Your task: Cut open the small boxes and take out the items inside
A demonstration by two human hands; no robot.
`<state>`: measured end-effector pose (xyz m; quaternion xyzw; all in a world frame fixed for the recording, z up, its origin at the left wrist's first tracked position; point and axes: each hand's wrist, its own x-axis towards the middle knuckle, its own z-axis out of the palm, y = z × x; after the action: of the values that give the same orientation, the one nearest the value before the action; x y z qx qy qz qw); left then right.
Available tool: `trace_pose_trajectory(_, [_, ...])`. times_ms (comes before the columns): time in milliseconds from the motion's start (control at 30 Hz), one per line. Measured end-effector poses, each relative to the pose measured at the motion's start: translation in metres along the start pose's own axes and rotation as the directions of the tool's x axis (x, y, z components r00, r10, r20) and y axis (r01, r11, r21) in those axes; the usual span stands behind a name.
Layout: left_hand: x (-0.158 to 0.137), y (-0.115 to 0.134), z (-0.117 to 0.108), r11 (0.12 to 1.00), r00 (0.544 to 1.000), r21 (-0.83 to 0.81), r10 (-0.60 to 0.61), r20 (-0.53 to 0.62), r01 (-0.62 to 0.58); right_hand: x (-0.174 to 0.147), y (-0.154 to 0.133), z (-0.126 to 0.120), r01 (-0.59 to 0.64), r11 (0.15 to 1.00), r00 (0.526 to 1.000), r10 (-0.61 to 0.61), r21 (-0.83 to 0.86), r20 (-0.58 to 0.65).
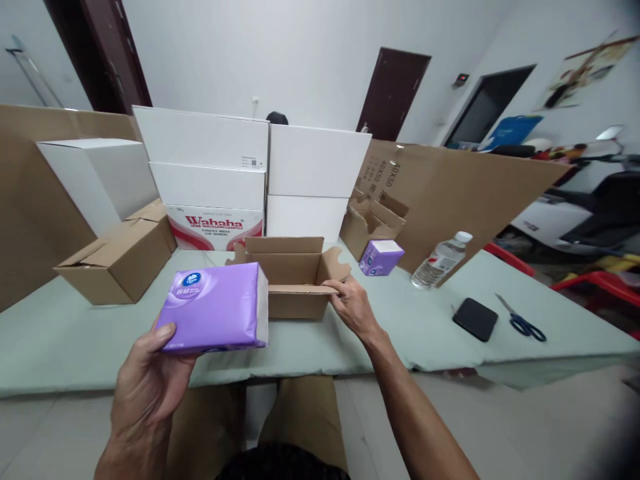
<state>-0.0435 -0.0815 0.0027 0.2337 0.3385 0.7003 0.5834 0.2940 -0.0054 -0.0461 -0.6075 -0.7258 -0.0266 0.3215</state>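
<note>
My left hand (150, 373) grips a purple pack of tissues (213, 307) by its lower left corner, thumb on top. The pack is held up near the table's front edge and covers the left part of an open brown cardboard box (297, 307). That box stands on the table with its flaps up, and its visible inside looks bare. At its right front corner, my right hand (353, 307) pinches the front flap or rim between thumb and fingers. Another purple tissue pack (381, 258) lies farther back to the right, beside a second open cardboard box (373, 223).
A closed brown box (123, 257) sits on the left of the green-covered table (400, 333). White cartons (210, 187) rise at the back between cardboard panels (465, 193). To the right are a water bottle (443, 260), a black flat object (475, 319) and scissors (523, 323).
</note>
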Motion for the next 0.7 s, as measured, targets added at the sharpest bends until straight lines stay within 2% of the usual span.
trace_pose_trajectory(67, [0.001, -0.003, 0.0, 1.0, 1.0, 0.003, -0.011, 0.018, 0.011, -0.018, 0.014, -0.017, -0.047, 0.998, 0.987, 0.053, 0.039, -0.15])
trace_pose_trajectory(133, [0.004, -0.008, -0.001, 0.999, 0.999, 0.005, -0.033, 0.018, 0.033, -0.041, 0.035, -0.041, -0.143, 0.987, 0.948, 0.158, 0.074, -0.275])
trace_pose_trajectory(233, [0.009, -0.019, -0.002, 0.996, 0.995, 0.018, -0.088, 0.038, 0.087, -0.077, 0.075, -0.084, -0.335, 0.942, 0.827, 0.31, 0.031, -0.469])
trace_pose_trajectory(267, [0.011, -0.024, -0.003, 0.994, 0.992, 0.027, -0.109, 0.058, 0.108, -0.087, 0.088, -0.097, -0.387, 0.922, 0.777, 0.316, -0.019, -0.544])
trace_pose_trajectory(333, [0.014, -0.033, -0.001, 0.987, 0.982, 0.048, -0.157, 0.102, 0.153, -0.105, 0.112, -0.118, -0.462, 0.881, 0.71, 0.301, -0.099, -0.636])
trace_pose_trajectory(400, [0.016, -0.043, 0.002, 0.976, 0.967, 0.076, -0.211, 0.143, 0.202, -0.116, 0.13, -0.128, -0.528, 0.839, 0.678, 0.323, -0.132, -0.661])
trace_pose_trajectory(500, [0.016, -0.056, 0.008, 0.954, 0.936, 0.129, -0.293, 0.194, 0.271, -0.118, 0.148, -0.124, -0.631, 0.761, 0.656, 0.419, -0.15, -0.628])
trace_pose_trajectory(600, [0.013, -0.066, 0.012, 0.938, 0.918, 0.17, -0.335, 0.211, 0.303, -0.107, 0.153, -0.111, -0.697, 0.68, 0.659, 0.483, -0.228, -0.576])
trace_pose_trajectory(700, [0.012, -0.073, 0.014, 0.931, 0.921, 0.194, -0.344, 0.182, 0.309, -0.088, 0.152, -0.102, -0.746, 0.583, 0.649, 0.532, -0.321, -0.543])
